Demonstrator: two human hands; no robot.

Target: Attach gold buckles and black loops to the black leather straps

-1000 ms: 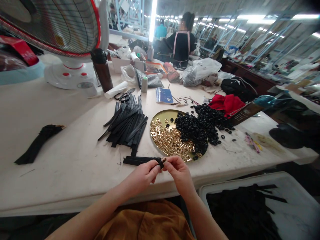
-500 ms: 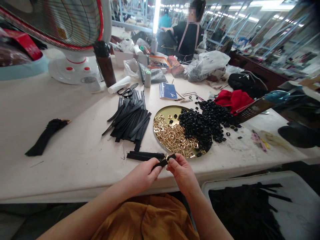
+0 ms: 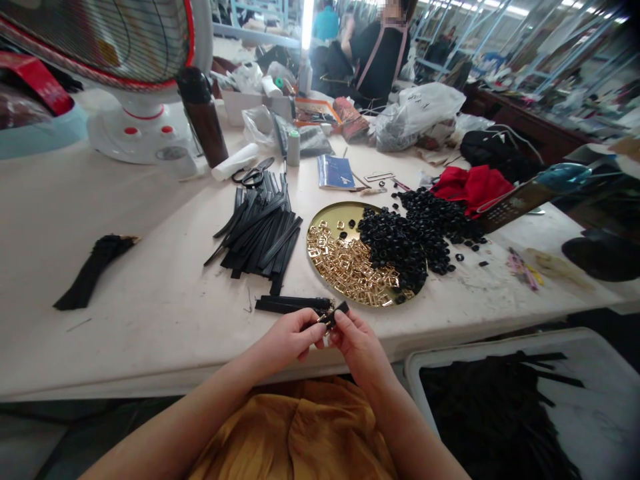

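Observation:
My left hand [image 3: 293,340] and my right hand [image 3: 356,341] meet at the table's near edge, both pinched on one short black strap [image 3: 334,315] with a small gold buckle at the fingertips. Just beyond my hands lie a few more black straps [image 3: 293,304] flat on the table. A round gold tray [image 3: 334,217] ahead holds several gold buckles [image 3: 350,270] and a heap of black rings [image 3: 400,243] that spills off to the right. A fanned pile of black straps [image 3: 260,230] lies left of the tray.
A white bin [image 3: 590,393] of black straps stands low on the right. A desk fan [image 3: 125,60], a dark bottle [image 3: 200,120], scissors [image 3: 253,175], a blue booklet [image 3: 335,172], red cloth [image 3: 470,183] and plastic bags crowd the back. Another black bundle [image 3: 93,270] lies at left. A person in an apron works beyond.
My hands stayed together on the strap and buckle, and the strap's free end now pokes up to the right of my fingers. The view has tipped down slightly.

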